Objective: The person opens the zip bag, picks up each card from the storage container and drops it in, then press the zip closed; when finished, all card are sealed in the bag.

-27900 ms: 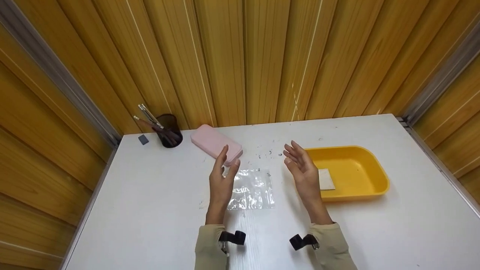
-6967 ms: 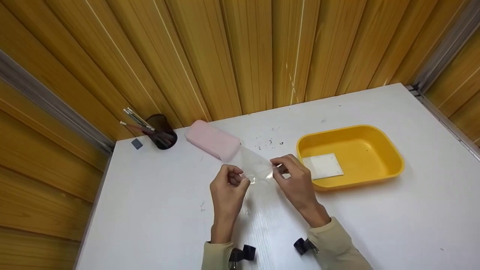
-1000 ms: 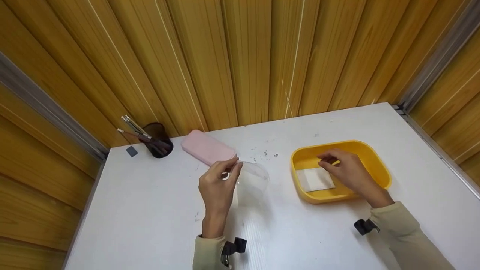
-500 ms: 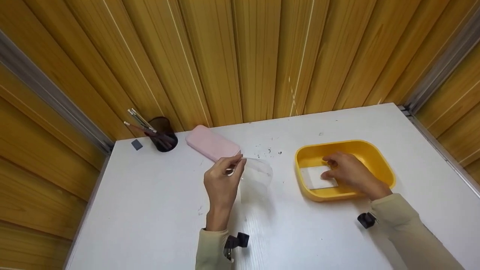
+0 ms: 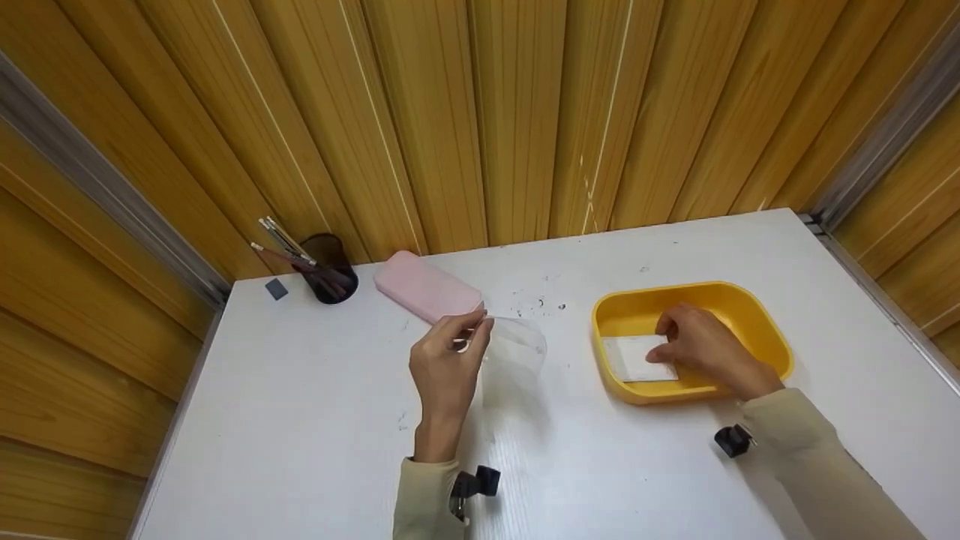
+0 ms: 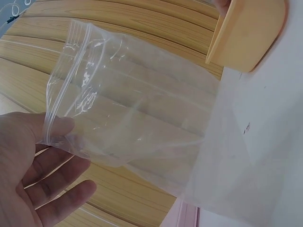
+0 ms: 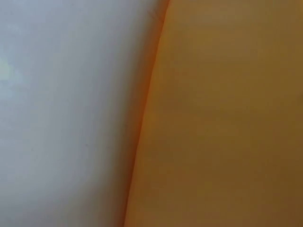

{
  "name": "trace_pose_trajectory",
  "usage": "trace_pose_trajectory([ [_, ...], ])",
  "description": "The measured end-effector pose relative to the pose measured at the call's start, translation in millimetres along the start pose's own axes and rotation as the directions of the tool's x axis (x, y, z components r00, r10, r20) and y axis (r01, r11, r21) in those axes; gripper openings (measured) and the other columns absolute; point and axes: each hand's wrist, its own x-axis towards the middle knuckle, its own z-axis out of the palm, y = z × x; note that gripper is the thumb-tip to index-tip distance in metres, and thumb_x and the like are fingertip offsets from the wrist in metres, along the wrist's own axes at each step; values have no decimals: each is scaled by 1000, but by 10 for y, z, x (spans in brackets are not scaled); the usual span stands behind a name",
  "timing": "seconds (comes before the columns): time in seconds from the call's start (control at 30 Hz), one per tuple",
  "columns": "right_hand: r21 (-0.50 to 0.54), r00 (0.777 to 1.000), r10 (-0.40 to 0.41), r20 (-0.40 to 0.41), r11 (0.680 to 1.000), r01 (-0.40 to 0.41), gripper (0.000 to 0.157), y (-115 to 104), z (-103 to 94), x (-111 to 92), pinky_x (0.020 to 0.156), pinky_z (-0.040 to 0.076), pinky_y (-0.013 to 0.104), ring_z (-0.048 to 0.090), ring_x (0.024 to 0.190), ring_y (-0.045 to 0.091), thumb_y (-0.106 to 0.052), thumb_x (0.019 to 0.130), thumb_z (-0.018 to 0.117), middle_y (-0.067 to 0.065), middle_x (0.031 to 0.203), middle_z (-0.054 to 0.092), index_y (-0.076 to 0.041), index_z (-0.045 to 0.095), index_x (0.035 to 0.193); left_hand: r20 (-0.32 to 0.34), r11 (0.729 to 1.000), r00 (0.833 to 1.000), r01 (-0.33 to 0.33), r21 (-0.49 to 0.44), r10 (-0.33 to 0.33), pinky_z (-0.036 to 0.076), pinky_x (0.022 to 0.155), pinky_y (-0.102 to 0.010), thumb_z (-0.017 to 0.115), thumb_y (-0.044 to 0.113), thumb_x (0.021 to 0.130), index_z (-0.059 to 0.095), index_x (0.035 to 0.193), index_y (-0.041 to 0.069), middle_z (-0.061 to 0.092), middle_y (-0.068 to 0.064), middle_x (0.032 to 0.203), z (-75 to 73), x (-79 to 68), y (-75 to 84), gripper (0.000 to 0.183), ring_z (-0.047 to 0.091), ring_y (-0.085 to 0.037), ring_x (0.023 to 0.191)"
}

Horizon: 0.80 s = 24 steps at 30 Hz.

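My left hand (image 5: 446, 367) pinches the top edge of a clear zip-lock bag (image 6: 137, 99) between thumb and fingers. The bag hangs over the table, its zip strip near the thumb in the left wrist view. My right hand (image 5: 705, 349) reaches into the yellow tray (image 5: 619, 394). Its thumb lies over the right part of a flat white square thing (image 5: 628, 358) at the tray's left end. The finger undersides are hidden, so whether they grip the square does not show. A yellow-orange tray wall (image 7: 222, 118) fills much of the right wrist view.
A pink case (image 5: 424, 283) lies behind the left hand. At the back left stands a dark pen cup (image 5: 330, 274) with pencils, beside a small dark grey block (image 5: 276, 289). Dark specks dot the white table (image 5: 300, 420); wood-look panels (image 5: 517, 120) rise behind.
Over the last second the right hand lowered into the tray and its thumb came onto the white square. The left hand kept its pinch; earlier both hands held the bag.
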Motion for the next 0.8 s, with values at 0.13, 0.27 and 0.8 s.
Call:
trace_pose_trajectory([
  [0.13, 32, 1000, 15, -4, 999, -15, 42, -15, -33, -14, 80, 46, 40, 53, 93, 30, -19, 86, 91, 13, 100, 59, 1, 62, 109, -4, 1000, 1000, -3, -11, 3, 62, 67, -28, 87, 7, 88, 84, 101, 6, 78, -2, 88, 0, 3, -7, 13, 74, -14, 74],
  [0.27, 74, 999, 1, -38, 997, 2, 36, -35, -99, -59, 78, 47, 33, 54, 92, 28, -19, 89, 89, 10, 98, 62, -2, 62, 106, -13, 1000, 1000, -17, -22, 17, 62, 66, -27, 87, 5, 88, 84, 101, 5, 78, -2, 89, -3, 4, -7, 13, 74, -14, 73],
  [0.8, 125, 979, -133, -157, 980, 153, 20, -60, -334, -281, 68, 54, 21, 64, 86, 25, -7, 98, 77, 13, 102, 72, 3, 74, 115, -34, 998, 999, -32, -61, 30, 60, 60, -26, 84, -4, 87, 84, 105, 2, 79, -4, 93, -31, 8, 28, 19, 73, -16, 71],
])
